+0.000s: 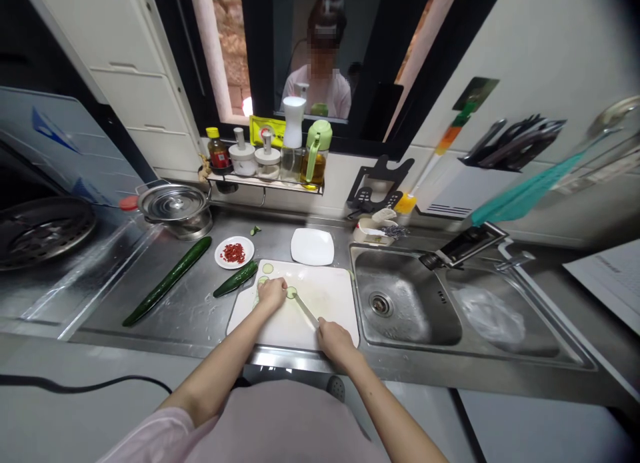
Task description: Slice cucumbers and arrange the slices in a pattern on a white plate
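My right hand (336, 341) is wrapped round the handle of a knife (307, 309), whose blade points up and left over the white cutting board (320, 329). At the blade's far end lies a round cucumber slice (291, 292). My left hand (273, 294) is just left of that slice, fingers curled and closed; what they hold, if anything, is hidden. Another cucumber slice (268, 268) lies at the board's upper left, with more slices partly covered by my left hand. A cut piece of cucumber (236, 279) rests against the board's left edge.
A whole cucumber (167, 281) lies on the steel counter, left of a small plate (220, 257) of chopped red pieces. Behind the board is a white square plate (313, 247). The sink (410, 316) adjoins on the right. A lidded steel pot (176, 206) and seasoning rack (265, 182) stand behind.
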`<action>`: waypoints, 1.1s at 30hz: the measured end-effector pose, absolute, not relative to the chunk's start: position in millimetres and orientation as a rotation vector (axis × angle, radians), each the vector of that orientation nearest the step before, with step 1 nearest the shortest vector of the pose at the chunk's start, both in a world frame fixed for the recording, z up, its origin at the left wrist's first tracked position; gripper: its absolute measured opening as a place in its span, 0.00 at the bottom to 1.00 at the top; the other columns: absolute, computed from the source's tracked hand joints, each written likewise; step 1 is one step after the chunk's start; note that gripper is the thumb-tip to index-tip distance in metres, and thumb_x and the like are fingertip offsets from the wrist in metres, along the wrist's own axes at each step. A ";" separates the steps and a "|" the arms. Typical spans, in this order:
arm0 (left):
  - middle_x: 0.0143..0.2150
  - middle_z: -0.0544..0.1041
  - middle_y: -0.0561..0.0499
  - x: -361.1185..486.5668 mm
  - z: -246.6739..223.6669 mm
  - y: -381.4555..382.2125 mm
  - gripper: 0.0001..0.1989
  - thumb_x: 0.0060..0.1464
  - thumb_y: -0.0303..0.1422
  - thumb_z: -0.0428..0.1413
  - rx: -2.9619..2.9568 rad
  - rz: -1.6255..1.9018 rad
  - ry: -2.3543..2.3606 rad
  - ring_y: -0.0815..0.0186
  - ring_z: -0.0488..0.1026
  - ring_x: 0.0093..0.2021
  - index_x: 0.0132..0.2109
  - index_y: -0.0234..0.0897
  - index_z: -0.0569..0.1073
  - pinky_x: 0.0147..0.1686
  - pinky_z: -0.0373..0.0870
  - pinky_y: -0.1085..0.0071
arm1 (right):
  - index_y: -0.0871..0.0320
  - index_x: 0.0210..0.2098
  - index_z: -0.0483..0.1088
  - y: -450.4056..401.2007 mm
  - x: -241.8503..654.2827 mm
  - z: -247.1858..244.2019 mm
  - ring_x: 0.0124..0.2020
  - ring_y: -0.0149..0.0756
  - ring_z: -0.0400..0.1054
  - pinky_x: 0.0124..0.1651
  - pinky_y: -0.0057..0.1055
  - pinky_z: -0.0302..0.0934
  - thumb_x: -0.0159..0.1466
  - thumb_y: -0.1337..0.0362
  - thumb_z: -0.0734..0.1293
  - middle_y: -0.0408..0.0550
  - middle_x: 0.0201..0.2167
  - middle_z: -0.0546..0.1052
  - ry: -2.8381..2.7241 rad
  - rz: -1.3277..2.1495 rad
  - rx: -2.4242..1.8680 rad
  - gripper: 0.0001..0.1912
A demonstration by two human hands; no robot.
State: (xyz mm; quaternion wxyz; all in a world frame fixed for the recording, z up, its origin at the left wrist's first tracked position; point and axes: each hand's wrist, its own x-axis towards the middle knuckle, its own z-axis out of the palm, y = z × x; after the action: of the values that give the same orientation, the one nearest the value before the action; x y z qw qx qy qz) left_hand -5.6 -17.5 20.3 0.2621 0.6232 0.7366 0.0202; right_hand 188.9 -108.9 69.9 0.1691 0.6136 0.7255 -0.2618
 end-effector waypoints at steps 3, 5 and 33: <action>0.44 0.80 0.47 -5.9 20.0 -16.7 0.11 0.51 0.31 0.53 1.682 0.048 1.991 0.56 0.71 0.51 0.41 0.43 0.76 0.51 0.55 0.60 | 0.61 0.49 0.67 -104.3 185.7 67.8 0.45 0.46 0.72 0.41 0.35 0.60 0.66 0.68 0.53 0.61 0.42 0.77 2.068 -0.747 1.736 0.17; 0.45 0.80 0.47 -6.3 18.9 -16.1 0.10 0.51 0.31 0.53 1.675 0.043 1.990 0.56 0.71 0.51 0.41 0.44 0.76 0.51 0.55 0.60 | 0.61 0.50 0.67 -101.3 183.4 66.8 0.45 0.46 0.72 0.41 0.35 0.60 0.66 0.69 0.53 0.61 0.42 0.77 2.070 -0.742 1.730 0.17; 0.44 0.80 0.48 -7.9 16.4 -13.9 0.09 0.51 0.34 0.55 1.664 0.053 1.984 0.55 0.70 0.51 0.40 0.44 0.76 0.52 0.54 0.60 | 0.62 0.51 0.67 -90.6 173.2 70.2 0.47 0.46 0.72 0.43 0.37 0.61 0.66 0.70 0.53 0.62 0.44 0.77 2.047 -0.759 1.735 0.18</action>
State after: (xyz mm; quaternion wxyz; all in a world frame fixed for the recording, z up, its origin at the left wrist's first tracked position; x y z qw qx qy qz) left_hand -7.9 -13.9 16.4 0.2725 0.6181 0.7371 0.0198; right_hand 173.2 -90.6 70.2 0.1754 0.6123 0.7228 -0.2681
